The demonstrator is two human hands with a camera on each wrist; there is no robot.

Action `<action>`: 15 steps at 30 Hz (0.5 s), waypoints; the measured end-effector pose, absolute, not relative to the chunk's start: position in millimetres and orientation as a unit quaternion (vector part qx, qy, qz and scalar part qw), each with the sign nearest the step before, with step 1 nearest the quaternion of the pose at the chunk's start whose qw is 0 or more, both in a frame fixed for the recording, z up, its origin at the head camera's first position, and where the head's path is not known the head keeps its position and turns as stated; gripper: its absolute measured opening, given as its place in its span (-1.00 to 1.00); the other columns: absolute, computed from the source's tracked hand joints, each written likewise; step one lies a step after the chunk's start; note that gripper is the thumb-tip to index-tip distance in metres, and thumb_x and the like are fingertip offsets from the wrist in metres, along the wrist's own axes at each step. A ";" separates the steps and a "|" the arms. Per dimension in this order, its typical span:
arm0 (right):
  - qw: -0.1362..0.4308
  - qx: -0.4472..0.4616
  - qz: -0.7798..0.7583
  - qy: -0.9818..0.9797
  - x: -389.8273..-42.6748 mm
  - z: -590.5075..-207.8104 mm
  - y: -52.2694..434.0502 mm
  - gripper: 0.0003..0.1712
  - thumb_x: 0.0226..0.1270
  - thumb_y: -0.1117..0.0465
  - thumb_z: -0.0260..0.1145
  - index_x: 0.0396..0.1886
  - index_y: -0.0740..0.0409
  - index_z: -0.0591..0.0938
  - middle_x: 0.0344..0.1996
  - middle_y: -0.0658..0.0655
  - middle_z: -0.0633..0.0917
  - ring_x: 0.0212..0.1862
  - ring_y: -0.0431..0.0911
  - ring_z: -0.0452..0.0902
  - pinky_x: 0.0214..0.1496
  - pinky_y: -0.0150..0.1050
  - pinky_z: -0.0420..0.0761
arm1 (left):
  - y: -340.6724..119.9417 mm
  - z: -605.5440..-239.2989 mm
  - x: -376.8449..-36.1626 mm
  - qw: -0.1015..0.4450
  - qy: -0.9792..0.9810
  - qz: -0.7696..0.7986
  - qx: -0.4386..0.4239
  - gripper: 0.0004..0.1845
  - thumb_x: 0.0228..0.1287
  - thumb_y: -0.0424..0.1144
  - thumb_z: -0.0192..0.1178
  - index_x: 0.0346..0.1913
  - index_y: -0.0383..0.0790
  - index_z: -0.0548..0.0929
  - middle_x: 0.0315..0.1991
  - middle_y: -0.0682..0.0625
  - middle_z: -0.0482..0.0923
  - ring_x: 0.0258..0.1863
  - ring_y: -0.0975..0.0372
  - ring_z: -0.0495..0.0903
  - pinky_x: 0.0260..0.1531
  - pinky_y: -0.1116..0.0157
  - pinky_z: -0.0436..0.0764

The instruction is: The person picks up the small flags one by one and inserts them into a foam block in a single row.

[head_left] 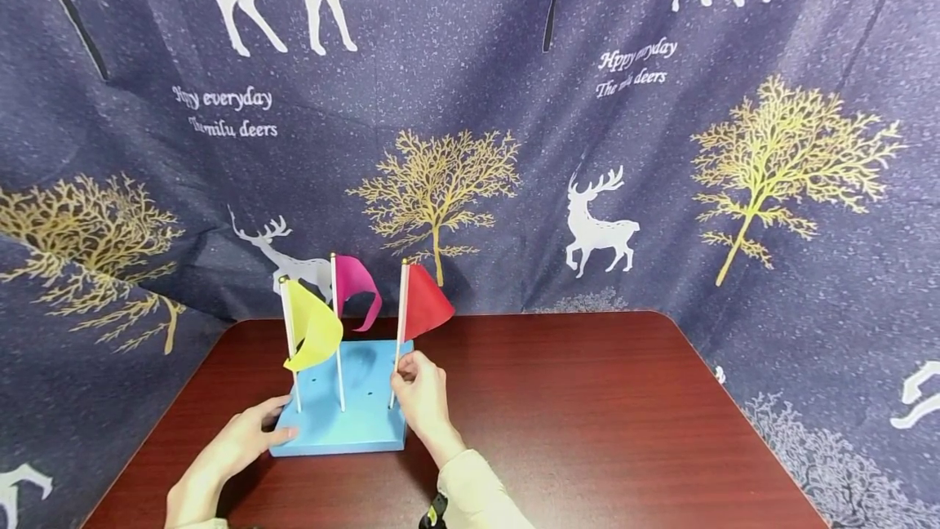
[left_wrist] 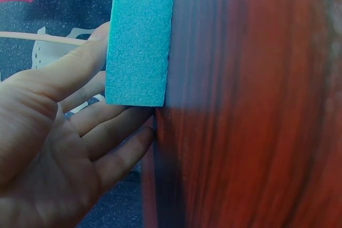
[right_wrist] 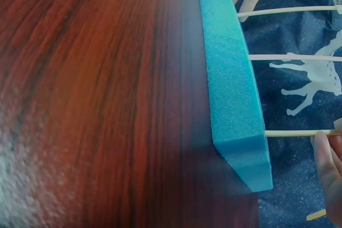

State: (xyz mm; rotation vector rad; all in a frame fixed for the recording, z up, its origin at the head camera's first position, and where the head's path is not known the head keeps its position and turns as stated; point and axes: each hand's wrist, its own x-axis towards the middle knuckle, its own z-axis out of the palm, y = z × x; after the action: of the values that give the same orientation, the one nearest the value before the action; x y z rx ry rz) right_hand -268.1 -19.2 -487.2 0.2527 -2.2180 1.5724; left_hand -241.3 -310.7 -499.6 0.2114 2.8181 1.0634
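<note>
A blue foam board (head_left: 345,435) lies on the table with three small flags standing in it on thin white sticks. The yellow flag (head_left: 317,331) is at the left, the magenta flag (head_left: 355,277) in the middle and the red flag (head_left: 426,306) at the right. My right hand (head_left: 424,393) pinches the red flag's stick partway up; its lower end meets the board, as the right wrist view also shows. At the board's near left corner, my left hand (head_left: 246,437) grips the edge, thumb on top and fingers along the side.
Small dark holes show in the board's top. The brown wooden table (head_left: 587,415) extends to the right of the board. Behind it hangs a dark blue cloth (head_left: 514,211) printed with deer and trees.
</note>
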 end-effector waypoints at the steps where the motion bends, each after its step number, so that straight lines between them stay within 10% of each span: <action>1: 0.204 0.090 0.564 -0.795 -267.9 -487.2 -19.4 -0.85 0.13 0.41 0.44 -0.43 0.11 0.65 -0.53 -0.10 0.69 -0.49 -0.33 0.54 -0.35 -0.41 0.58 | -310.9 -499.4 -241.3 0.063 0.931 0.352 0.070 -0.20 0.20 -0.03 0.38 0.31 -0.55 0.37 0.18 -0.43 0.46 0.12 -0.21 0.50 -0.01 -0.04 0.53; 15: 0.201 0.094 0.568 -0.793 -266.4 -489.9 -19.9 -0.92 0.16 0.37 0.44 -0.40 0.16 0.67 -0.52 -0.09 0.69 -0.47 -0.31 0.55 -0.35 -0.40 0.58 | -310.3 -499.4 -240.5 0.064 0.929 0.358 0.069 -0.19 0.20 -0.01 0.37 0.32 -0.54 0.36 0.19 -0.43 0.45 0.13 -0.21 0.50 -0.02 -0.05 0.53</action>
State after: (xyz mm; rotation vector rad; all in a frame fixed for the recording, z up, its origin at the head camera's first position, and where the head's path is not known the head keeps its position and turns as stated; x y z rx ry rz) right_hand -266.4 -19.9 -489.9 0.2631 -2.2141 1.5861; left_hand -240.5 -310.3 -499.4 0.2069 2.8043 1.0823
